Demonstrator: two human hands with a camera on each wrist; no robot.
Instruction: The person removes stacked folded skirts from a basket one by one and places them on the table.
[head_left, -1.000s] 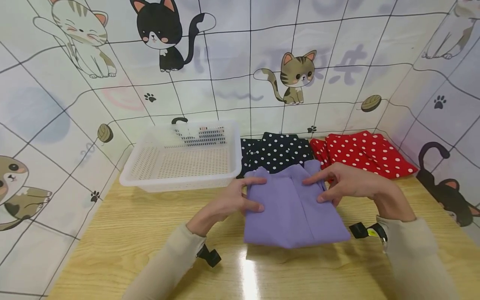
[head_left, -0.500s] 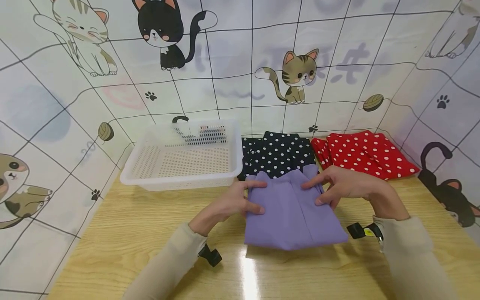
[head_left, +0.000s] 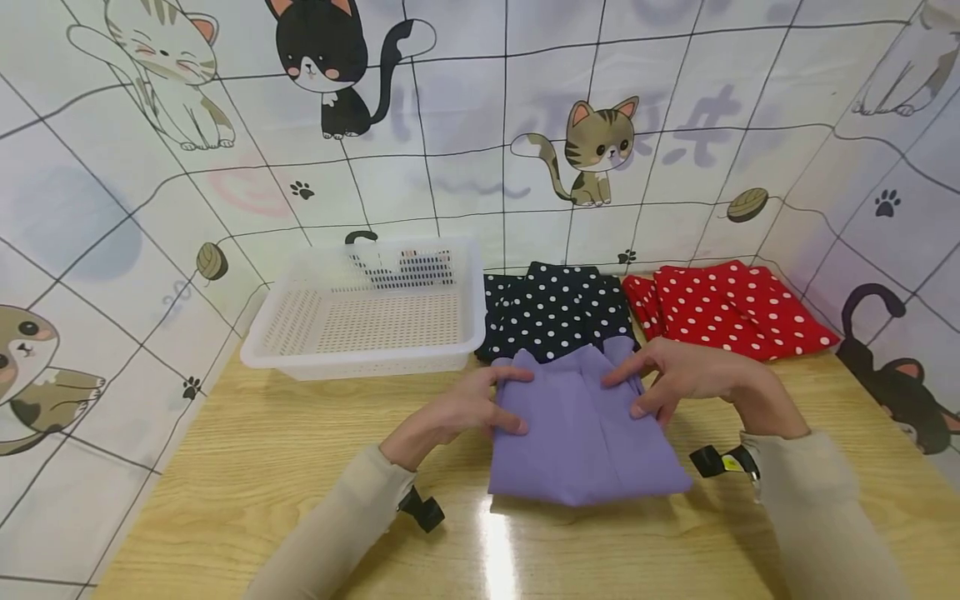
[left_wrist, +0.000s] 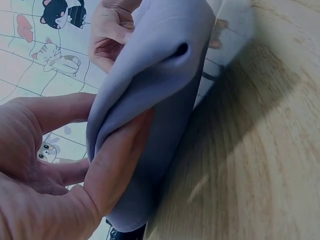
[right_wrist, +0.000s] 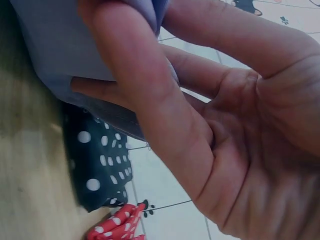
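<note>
A folded purple cloth garment [head_left: 573, 433] lies between my two hands in the head view, its far edge overlapping a black polka-dot cloth [head_left: 558, 308]. My left hand [head_left: 468, 404] grips its left side, thumb and index finger on top. On the right side my right hand [head_left: 690, 375] holds it the same way. In the left wrist view the folded layers of the purple garment [left_wrist: 150, 85] bulge between the fingers and the wood. The right wrist view has the purple garment [right_wrist: 55, 45] between thumb and fingers, some fingers beneath it.
A white perforated plastic basket [head_left: 367, 358] stands at the back left with nothing in it. Beside the black cloth, a folded red polka-dot cloth [head_left: 731, 308] lies at the back right. A cat-patterned wall sheet [head_left: 465, 125] borders the wooden table [head_left: 300, 442] behind.
Both hands have drawn the purple garment slightly toward me and lowered it. More of the black polka-dot cloth's front shows. The grip looks the same.
</note>
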